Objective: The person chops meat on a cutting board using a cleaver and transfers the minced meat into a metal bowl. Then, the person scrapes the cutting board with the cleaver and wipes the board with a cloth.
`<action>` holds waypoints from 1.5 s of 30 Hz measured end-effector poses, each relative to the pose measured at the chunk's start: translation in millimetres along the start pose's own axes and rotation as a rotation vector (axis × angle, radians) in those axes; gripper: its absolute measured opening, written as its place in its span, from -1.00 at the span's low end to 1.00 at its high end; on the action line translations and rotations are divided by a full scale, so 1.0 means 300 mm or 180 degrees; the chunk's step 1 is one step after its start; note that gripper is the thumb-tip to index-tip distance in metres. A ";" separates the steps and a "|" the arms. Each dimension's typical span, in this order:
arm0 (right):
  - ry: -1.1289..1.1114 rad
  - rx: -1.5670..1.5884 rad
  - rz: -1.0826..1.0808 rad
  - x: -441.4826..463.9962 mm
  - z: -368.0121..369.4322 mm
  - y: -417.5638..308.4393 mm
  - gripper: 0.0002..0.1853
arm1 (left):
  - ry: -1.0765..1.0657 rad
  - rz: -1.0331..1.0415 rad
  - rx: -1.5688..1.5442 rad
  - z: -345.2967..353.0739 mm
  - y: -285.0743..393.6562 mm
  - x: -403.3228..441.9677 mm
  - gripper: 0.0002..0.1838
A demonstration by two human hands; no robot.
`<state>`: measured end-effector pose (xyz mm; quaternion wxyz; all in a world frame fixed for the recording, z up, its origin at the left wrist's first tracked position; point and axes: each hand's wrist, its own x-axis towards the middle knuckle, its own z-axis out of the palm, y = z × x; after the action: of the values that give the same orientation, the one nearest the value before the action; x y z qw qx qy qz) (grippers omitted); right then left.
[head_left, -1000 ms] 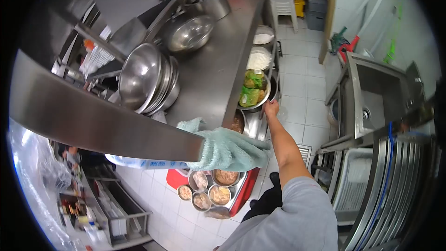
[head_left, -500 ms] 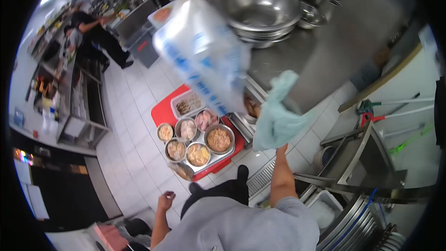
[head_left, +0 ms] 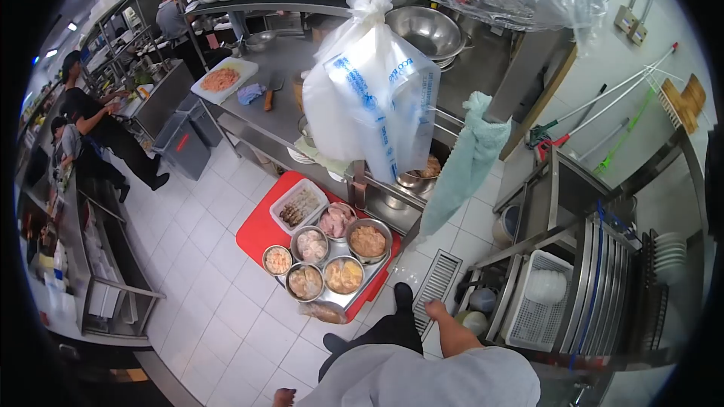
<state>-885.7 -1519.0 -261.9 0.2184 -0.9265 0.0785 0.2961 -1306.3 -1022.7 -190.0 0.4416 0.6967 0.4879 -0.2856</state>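
Low in the view, my left hand hangs beside my body over the floor tiles; it is small and its fingers are not clear. My right hand is over the floor drain, with its fingers too unclear to read. In front of my feet a red board carries a metal tray with several round bowls of raw meat, among them one bowl with yellowish pieces. A white container of shrimp stands at the back of it. A green towel hangs above, apart from my right hand.
Plastic bags hang from above beside the steel counter, which holds a cleaver and a white tray of orange food. A rack with a white basket stands right. Co-workers stand far left near a grey bin.
The view has swung toward the room on the left. My right hand, earlier at the bowls under the counter, has come back toward my body. My left hand has come into view and moved lower.
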 end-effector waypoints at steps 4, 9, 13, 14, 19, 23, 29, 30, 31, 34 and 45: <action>0.0864 0.0595 -0.0095 0.150 -0.118 -0.163 -0.52 | 0.0505 -0.0179 0.0263 -0.217 0.020 0.121 -0.59; 0.0749 0.0241 -0.0281 0.254 -0.281 -0.184 -0.49 | 0.1181 0.0960 0.0246 -0.179 0.196 0.307 -0.54; -0.0169 0.0242 0.0076 0.328 -0.314 -0.119 -0.52 | 0.1281 0.1019 -0.1030 -0.017 0.573 0.084 -0.58; -0.0270 0.0220 0.0134 0.340 -0.319 -0.109 -0.52 | 0.1302 0.1005 -0.0989 0.033 0.587 0.057 -0.57; 0.0245 0.0205 -0.0274 0.366 -0.396 -0.068 -0.57 | 0.0988 0.0431 -0.0158 0.301 0.463 -0.034 -0.56; 0.1994 0.1597 0.0218 0.566 -0.519 0.055 -0.81 | 0.1096 0.0305 0.1357 0.487 0.374 -0.199 -0.43; 0.4475 0.2430 -0.1446 0.433 -1.399 -0.412 -0.66 | 0.2440 0.0715 -0.0065 0.545 0.633 -0.230 -0.42; 0.4517 0.2884 -0.1953 0.385 -1.532 -0.516 -0.66 | 0.2853 0.1044 -0.0218 0.520 0.757 -0.254 -0.39; 0.4537 0.3322 -0.2467 0.328 -1.652 -0.623 -0.67 | 0.3219 0.1386 -0.0329 0.478 0.884 -0.279 -0.35; 0.4453 0.3448 -0.4093 0.104 -1.928 -0.910 -0.72 | 0.3999 0.2270 -0.0529 0.295 1.353 -0.354 -0.34; 0.1011 0.1674 -0.3452 0.104 -2.348 -1.474 -0.36 | 0.3470 0.5877 0.0310 0.085 2.428 -0.999 -0.81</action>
<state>-376.5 -1442.9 392.1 0.5442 -0.7825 -0.3013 -0.0275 -734.8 -1271.3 292.3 0.1812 0.8464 -0.1080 0.4890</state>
